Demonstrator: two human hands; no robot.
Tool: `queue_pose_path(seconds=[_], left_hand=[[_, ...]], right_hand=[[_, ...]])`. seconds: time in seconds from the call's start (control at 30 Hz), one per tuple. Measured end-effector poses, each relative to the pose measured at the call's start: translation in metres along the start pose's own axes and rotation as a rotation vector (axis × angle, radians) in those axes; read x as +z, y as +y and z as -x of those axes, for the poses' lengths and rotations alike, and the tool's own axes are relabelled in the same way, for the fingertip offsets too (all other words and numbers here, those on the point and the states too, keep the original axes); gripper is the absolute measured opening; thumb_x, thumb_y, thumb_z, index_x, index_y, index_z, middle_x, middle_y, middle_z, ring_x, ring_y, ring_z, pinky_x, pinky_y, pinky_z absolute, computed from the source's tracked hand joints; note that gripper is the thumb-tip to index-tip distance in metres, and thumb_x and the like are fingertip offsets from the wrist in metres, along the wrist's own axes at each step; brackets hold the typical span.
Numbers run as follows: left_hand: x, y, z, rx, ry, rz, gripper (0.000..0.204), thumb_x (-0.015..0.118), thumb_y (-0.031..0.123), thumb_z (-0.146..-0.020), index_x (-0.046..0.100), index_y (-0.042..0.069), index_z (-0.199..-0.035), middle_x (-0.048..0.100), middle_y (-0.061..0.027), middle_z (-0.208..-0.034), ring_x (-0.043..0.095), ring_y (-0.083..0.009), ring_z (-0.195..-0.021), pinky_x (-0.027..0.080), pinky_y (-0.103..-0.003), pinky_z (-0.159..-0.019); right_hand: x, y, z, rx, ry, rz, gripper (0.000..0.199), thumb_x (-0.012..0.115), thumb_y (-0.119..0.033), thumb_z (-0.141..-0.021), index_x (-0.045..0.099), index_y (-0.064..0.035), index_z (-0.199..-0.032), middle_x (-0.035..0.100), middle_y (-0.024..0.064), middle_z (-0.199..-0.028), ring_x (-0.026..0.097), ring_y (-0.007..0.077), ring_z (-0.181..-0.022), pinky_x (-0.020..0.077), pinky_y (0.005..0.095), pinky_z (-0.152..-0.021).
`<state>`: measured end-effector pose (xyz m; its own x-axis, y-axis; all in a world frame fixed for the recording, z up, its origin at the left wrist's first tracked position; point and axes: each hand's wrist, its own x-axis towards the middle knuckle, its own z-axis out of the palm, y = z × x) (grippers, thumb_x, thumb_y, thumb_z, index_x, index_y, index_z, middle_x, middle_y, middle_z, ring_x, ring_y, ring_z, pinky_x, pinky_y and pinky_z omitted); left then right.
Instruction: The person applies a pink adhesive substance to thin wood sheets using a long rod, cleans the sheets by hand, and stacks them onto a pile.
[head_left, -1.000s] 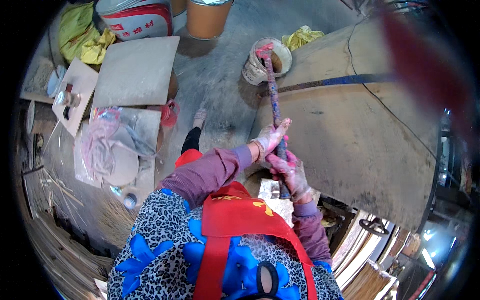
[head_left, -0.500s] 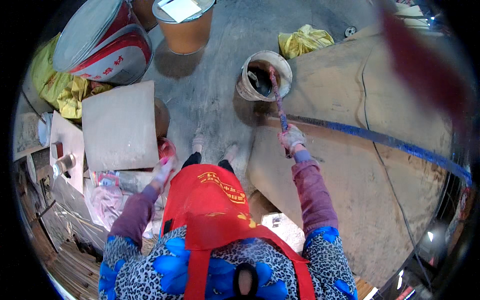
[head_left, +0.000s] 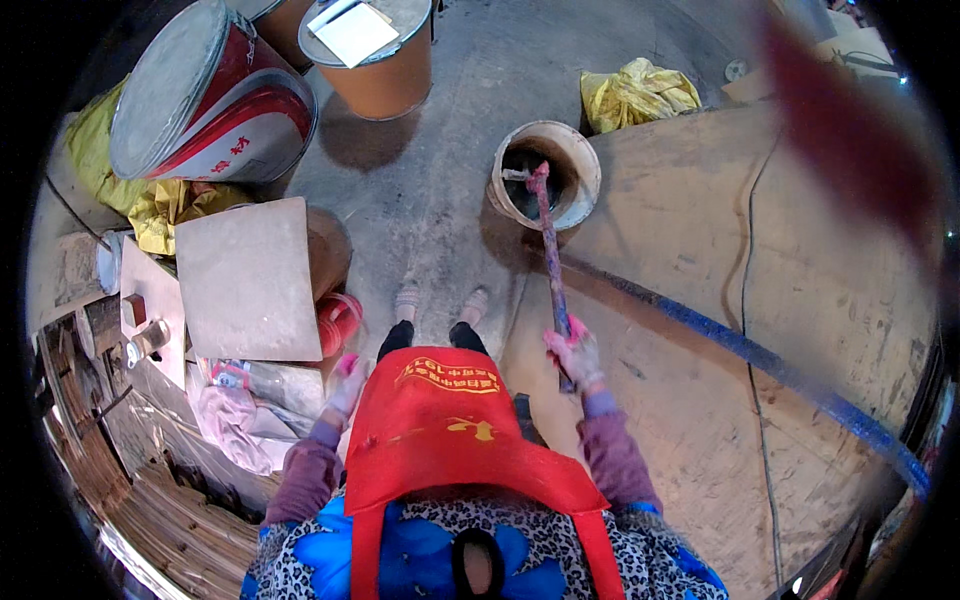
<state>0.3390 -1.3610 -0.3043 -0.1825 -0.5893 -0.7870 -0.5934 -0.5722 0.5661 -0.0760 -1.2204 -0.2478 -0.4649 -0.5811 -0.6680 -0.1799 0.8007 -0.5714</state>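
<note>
Pink-stained stick [head_left: 548,262] in right grip [head_left: 574,352], tip seemingly in bucket [head_left: 580,165].

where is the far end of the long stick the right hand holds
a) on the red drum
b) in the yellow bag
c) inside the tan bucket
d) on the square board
c: the right hand grips the stick, whose far end dips into the tan bucket.

A single head-worn fisheye camera looks almost straight down the person's front to the concrete floor [head_left: 420,230]. The red apron [head_left: 440,420] fills the near lower middle; feet and a bucket [head_left: 545,175] lie farther off. Edges bend toward a dark round rim.
</note>
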Motion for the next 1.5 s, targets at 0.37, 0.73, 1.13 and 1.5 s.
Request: queue_pose_path(seconds=[0.37, 0.73, 1.13, 1.5], left_hand=[[0.192, 0.245, -0.032, -0.119, -0.668, 0.17, 0.067, 0.054, 0.056, -0.079, 0.039, 0.012, -0.127, 0.051, -0.0084, -0.111, 0.056, -0.0157, -0.089, 0.046, -0.028, -0.072], [0.257, 0.354, -0.069, -0.325, -1.064, 0.846, 0.029, 0.054, 0.036, -0.085, 0.053, 0.008, -0.093, 0.042, 0.0021, -0.058, 0.044, -0.0121, -0.055, 0.038, -0.03, -0.055], [0.221, 0.49, -0.059, -0.264, -1.271, 0.726, 0.021, 0.057, 0.023, -0.084, 0.055, 0.003, -0.092, 0.045, 0.0005, -0.058, 0.042, -0.0125, -0.05, 0.036, -0.027, -0.052], [0.228, 0.649, -0.083, 0.007, -1.166, 0.592, 0.018, 0.06, 0.018, -0.083, 0.055, 0.003, -0.093, 0.057, -0.0039, -0.075, 0.054, -0.0141, -0.065, 0.046, -0.029, -0.059]], right_hand=[[-0.089, -0.082, 0.144, 0.219, -0.08, -0.697, 0.054, 0.06, -0.021, -0.082, 0.039, -0.001, -0.127, 0.059, 0.0036, -0.081, 0.051, 0.0049, -0.056, 0.0414, 0.0182, -0.047], [0.002, -0.119, 0.157, 0.215, 0.41, -0.262, 0.06, 0.063, -0.021, -0.08, 0.035, -0.0021, -0.13, 0.054, 0.0066, -0.084, 0.054, 0.0151, -0.07, 0.0447, 0.0253, -0.057], [-0.008, -0.223, 0.047, 0.08, 0.727, -0.29, 0.07, 0.064, -0.023, -0.078, 0.028, 0.0014, -0.132, 0.056, 0.0179, -0.1, 0.058, 0.0268, -0.084, 0.0476, 0.0346, -0.064], [-0.166, -0.342, -0.113, -0.11, 0.945, -0.05, 0.063, 0.059, -0.015, -0.074, 0.031, 0.0011, -0.127, 0.056, 0.0202, -0.103, 0.059, 0.0355, -0.088, 0.049, 0.0412, -0.067]])
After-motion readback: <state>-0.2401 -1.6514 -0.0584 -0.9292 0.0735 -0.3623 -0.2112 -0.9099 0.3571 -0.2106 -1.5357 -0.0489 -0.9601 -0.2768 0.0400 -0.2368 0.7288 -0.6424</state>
